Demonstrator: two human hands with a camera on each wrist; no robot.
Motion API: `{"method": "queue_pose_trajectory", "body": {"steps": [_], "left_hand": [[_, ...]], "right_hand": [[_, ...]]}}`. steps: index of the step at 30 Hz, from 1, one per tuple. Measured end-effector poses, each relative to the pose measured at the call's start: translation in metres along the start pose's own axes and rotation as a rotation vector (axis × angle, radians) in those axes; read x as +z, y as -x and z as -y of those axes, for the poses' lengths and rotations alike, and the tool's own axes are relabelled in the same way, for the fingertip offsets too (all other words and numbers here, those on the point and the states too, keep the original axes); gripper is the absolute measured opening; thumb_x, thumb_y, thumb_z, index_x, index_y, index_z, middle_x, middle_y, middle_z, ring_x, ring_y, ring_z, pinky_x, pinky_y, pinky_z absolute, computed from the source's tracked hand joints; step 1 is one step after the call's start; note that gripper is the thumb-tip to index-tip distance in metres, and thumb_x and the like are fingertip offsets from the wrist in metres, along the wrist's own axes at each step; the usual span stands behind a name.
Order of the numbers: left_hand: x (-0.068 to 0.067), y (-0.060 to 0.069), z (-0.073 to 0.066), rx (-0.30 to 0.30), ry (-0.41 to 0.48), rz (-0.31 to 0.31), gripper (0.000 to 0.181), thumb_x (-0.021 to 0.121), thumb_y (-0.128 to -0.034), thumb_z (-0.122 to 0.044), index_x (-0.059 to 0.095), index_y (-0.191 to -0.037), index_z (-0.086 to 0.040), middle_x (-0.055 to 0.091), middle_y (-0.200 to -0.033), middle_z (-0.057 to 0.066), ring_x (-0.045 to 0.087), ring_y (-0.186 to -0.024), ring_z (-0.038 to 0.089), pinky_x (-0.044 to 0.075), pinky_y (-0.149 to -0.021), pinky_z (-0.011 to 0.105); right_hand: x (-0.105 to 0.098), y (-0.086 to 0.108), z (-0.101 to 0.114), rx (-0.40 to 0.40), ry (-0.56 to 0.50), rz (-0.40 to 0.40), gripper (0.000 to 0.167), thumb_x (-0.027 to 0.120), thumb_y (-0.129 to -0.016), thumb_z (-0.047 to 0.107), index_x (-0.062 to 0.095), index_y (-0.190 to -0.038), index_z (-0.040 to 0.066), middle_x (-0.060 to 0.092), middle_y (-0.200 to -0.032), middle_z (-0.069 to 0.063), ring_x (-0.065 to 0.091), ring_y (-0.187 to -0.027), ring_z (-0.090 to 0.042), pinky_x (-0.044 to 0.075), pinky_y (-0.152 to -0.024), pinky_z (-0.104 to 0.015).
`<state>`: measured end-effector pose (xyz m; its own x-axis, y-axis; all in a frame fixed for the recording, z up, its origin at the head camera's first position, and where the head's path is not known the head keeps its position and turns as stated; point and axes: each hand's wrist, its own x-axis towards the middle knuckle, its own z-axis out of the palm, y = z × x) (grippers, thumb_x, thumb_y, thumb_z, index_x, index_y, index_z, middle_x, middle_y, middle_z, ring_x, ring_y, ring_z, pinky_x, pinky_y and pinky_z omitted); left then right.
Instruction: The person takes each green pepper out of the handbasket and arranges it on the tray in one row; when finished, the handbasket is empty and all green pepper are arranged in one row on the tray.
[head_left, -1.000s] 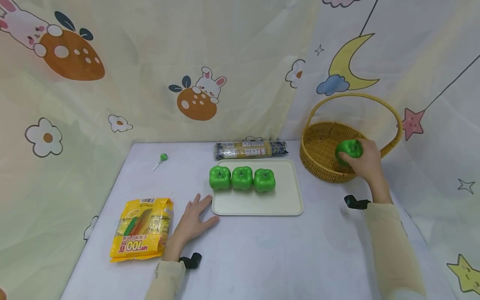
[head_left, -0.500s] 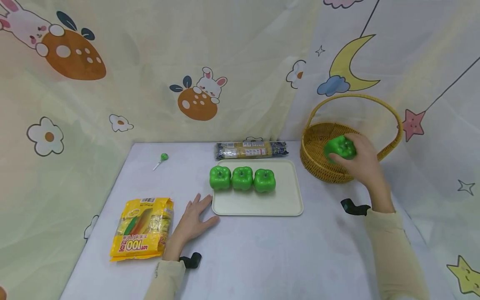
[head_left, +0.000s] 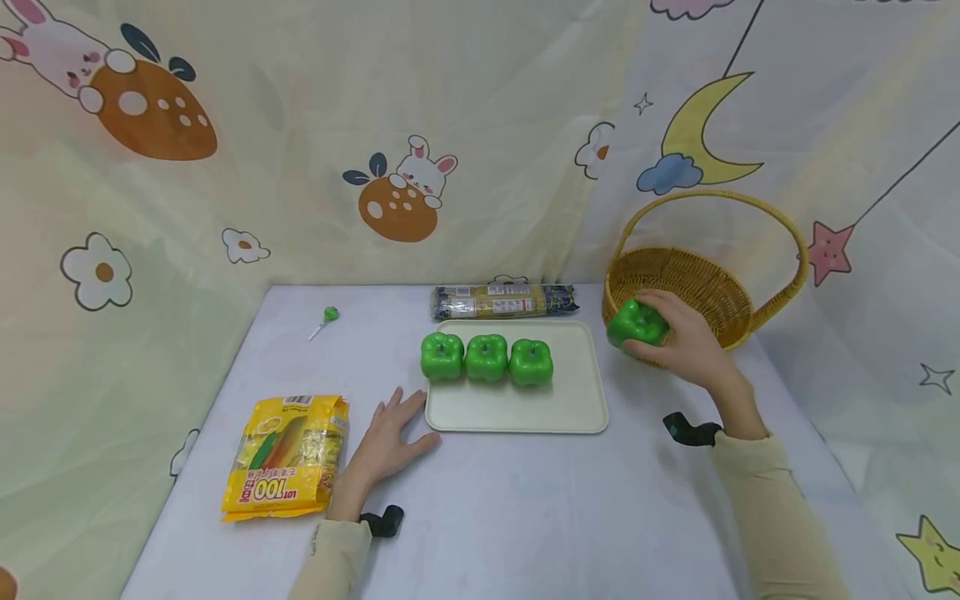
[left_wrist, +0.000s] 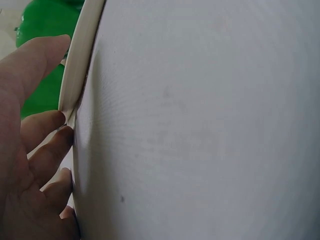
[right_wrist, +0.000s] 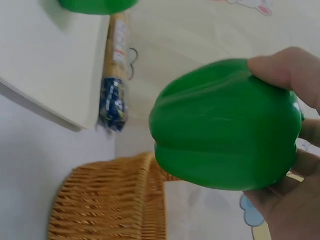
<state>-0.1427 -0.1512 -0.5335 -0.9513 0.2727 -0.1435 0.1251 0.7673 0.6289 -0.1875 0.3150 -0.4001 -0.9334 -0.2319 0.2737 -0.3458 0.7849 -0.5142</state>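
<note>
My right hand [head_left: 686,346] grips a green bell pepper [head_left: 637,323], held up over the near left rim of the wicker basket [head_left: 675,267]. In the right wrist view the thumb and fingers wrap one end of that bell pepper [right_wrist: 225,125]. Three more green bell peppers [head_left: 487,357] stand in a row on the white tray [head_left: 517,412], towards its back left. My left hand [head_left: 386,446] lies on the table with spread fingers, their tips at the tray's left edge. In the left wrist view those fingers touch the tray's rim [left_wrist: 82,55].
Behind the tray lies a long clear packet of noodles [head_left: 502,302]. A yellow snack bag [head_left: 285,458] rests to the left of my left hand, and a green lollipop [head_left: 330,314] lies at the back left. The basket's tall handle [head_left: 787,225] arches upward.
My right hand has lifted the bell pepper out from inside the basket and carried it left to the basket's near left rim. The left hand has stayed in place.
</note>
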Motion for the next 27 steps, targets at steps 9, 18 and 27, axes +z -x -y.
{"method": "queue_pose_trajectory", "body": {"steps": [9, 18, 27], "left_hand": [[0.000, 0.000, 0.000, -0.005, 0.008, 0.004, 0.081, 0.071, -0.0881, -0.052, 0.039, -0.156, -0.020, 0.038, -0.163, 0.003, 0.014, -0.159, 0.031, 0.006, -0.133, 0.054], [0.000, 0.000, 0.000, 0.003, -0.005, -0.008, 0.081, 0.071, -0.0886, -0.052, 0.038, -0.156, -0.020, 0.038, -0.163, 0.002, 0.015, -0.159, 0.031, 0.007, -0.132, 0.054], [0.000, 0.000, 0.000, -0.014, 0.008, 0.002, 0.081, 0.071, -0.0887, -0.051, 0.038, -0.156, -0.022, 0.037, -0.164, 0.002, 0.013, -0.159, 0.031, 0.006, -0.133, 0.053]], "right_hand": [[0.019, 0.000, 0.003, 0.002, -0.015, 0.124, 0.065, 0.081, -0.085, 0.022, 0.052, -0.140, 0.007, 0.050, -0.146, -0.018, 0.055, -0.118, -0.037, 0.053, -0.094, -0.057], [0.044, 0.000, 0.000, -0.045, -0.105, 0.162, 0.066, 0.082, -0.083, 0.018, 0.052, -0.142, 0.008, 0.052, -0.147, -0.017, 0.056, -0.125, -0.038, 0.053, -0.099, -0.057], [0.068, 0.003, -0.006, -0.016, -0.145, 0.227, 0.071, 0.083, -0.081, 0.016, 0.050, -0.144, 0.012, 0.048, -0.152, -0.019, 0.051, -0.133, -0.042, 0.047, -0.108, -0.064]]}}
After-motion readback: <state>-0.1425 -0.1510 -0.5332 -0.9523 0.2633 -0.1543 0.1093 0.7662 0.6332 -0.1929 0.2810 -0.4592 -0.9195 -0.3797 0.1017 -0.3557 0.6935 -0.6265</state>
